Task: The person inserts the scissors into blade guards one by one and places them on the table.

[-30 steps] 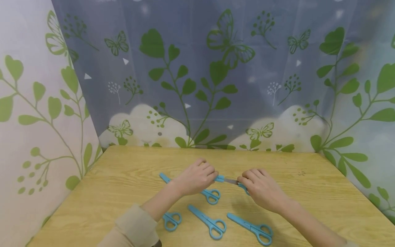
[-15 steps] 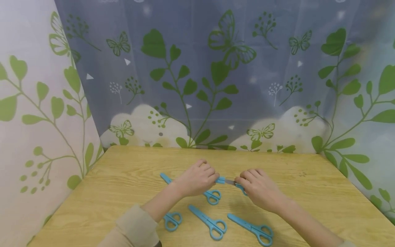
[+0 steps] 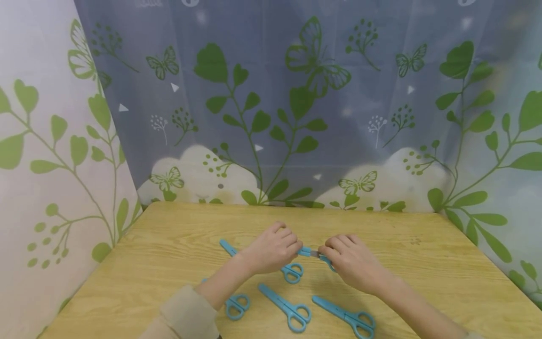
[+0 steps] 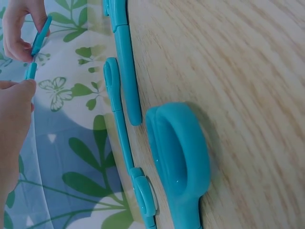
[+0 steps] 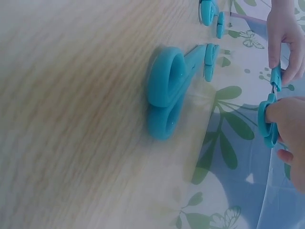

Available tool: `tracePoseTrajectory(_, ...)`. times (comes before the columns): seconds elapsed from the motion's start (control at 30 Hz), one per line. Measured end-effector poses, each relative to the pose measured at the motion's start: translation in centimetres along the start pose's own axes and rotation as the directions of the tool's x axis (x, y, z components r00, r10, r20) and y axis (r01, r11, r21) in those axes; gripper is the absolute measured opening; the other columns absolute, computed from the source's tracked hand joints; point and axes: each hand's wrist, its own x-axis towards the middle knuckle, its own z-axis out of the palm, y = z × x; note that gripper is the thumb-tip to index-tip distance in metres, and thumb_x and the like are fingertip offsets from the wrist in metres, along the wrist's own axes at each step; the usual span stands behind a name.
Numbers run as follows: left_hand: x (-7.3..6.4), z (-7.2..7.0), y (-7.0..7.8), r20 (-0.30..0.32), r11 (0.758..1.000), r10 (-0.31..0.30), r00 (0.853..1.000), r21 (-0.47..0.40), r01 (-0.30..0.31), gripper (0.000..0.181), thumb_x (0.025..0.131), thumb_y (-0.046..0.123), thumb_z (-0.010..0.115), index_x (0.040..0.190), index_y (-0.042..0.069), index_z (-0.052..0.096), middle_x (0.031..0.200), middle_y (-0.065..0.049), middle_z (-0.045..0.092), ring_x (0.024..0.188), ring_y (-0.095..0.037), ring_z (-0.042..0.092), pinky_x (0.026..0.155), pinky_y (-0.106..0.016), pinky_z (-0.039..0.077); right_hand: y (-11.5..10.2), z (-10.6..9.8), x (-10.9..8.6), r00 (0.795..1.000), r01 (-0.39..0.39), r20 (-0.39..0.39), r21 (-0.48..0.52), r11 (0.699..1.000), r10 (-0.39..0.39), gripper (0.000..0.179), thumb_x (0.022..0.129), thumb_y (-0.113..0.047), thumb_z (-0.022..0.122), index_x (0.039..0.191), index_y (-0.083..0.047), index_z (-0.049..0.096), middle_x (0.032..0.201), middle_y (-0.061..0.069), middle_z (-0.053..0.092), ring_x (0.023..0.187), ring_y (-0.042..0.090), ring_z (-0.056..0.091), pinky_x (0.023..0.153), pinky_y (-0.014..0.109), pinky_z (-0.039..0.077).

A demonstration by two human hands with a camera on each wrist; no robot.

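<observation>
Above the table, my left hand (image 3: pixel 271 249) pinches a blue blade cover (image 3: pixel 304 252). My right hand (image 3: pixel 351 261) grips the blue handles (image 3: pixel 328 263) of a pair of scissors, with a finger at a loop in the right wrist view. Between the hands a short stretch of metal blade (image 3: pixel 314 254) shows, its tip inside the cover. Below lie several more blue scissors, their blades in covers: one pair (image 3: pixel 292 272) partly behind my left hand, one (image 3: pixel 236 305) partly behind that forearm, one (image 3: pixel 284 307) in the middle, one (image 3: pixel 345 314) toward the right.
The wood-grain table (image 3: pixel 423 273) reaches back to a printed cloth backdrop (image 3: pixel 271 117) with leaves and butterflies. Similar cloth hangs at both sides. Scissor handles (image 4: pixel 183 148) lie near the left wrist camera, and another pair of handles (image 5: pixel 167 81) near the right.
My right hand has moved a little left toward my left hand, bringing the scissors along. Less of the blade shows outside the cover now. The scissors on the table have not moved.
</observation>
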Motion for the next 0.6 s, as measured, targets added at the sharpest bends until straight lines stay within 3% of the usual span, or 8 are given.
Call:
tracePoseTrajectory(0.1,-0.06,0.05,0.04,-0.006,1.000,-0.003,1.000,-0.011,0.003,0.015,0.085,0.026,0.063,0.095,0.016,0.067,0.089,0.006,0.064,0.083,-0.010,0.058,0.087,-0.031,0.044,-0.01,0.12,0.00,1.000,0.003,-0.014,0.000,1.000,-0.003,0.026,0.100,-0.020,0.037,0.099,-0.010,0.061,0.090,0.002,0.056,0.085,0.022,0.056,0.069,0.036,0.047)
tracePoseTrajectory(0.23,-0.12,-0.14,0.10,0.002,1.000,-0.004,1.000,-0.005,0.004,0.016,0.085,0.026,0.063,0.096,0.016,0.068,0.089,0.006,0.064,0.083,-0.010,0.058,0.088,-0.031,0.044,-0.04,0.20,0.00,1.000,0.004,-0.012,0.005,1.000,-0.004,0.010,0.092,-0.014,0.056,0.099,-0.009,0.061,0.091,0.002,0.056,0.086,0.023,0.056,0.070,0.036,0.047)
tracePoseTrajectory(0.47,-0.27,-0.57,0.16,0.039,1.000,-0.003,0.999,0.028,0.002,0.018,0.086,0.029,0.062,0.097,0.017,0.068,0.089,0.007,0.065,0.084,-0.009,0.059,0.090,-0.031,0.043,-0.15,0.44,0.21,1.000,0.008,-0.007,0.021,1.000,-0.008,0.036,0.068,-0.004,0.076,0.100,-0.009,0.062,0.090,0.001,0.057,0.087,0.021,0.056,0.072,0.036,0.048)
tracePoseTrajectory(0.57,-0.32,-0.61,0.15,0.064,1.000,-0.010,0.998,0.022,0.009,0.019,0.086,0.029,0.062,0.098,0.017,0.068,0.091,0.007,0.065,0.086,-0.010,0.059,0.091,-0.031,0.042,-0.17,0.51,0.29,1.000,0.009,-0.001,0.027,1.000,-0.009,0.034,0.070,-0.004,0.074,0.101,-0.009,0.061,0.091,0.001,0.057,0.088,0.021,0.056,0.072,0.036,0.048)
tracePoseTrajectory(0.6,-0.35,-0.60,0.16,0.072,1.000,-0.011,0.997,0.017,0.010,0.019,0.086,0.030,0.063,0.099,0.017,0.068,0.091,0.006,0.065,0.086,-0.010,0.059,0.091,-0.031,0.042,-0.17,0.53,0.31,1.000,0.010,-0.001,0.029,1.000,-0.010,0.026,0.077,-0.007,0.069,0.101,-0.009,0.061,0.092,0.001,0.057,0.088,0.021,0.056,0.073,0.036,0.048)
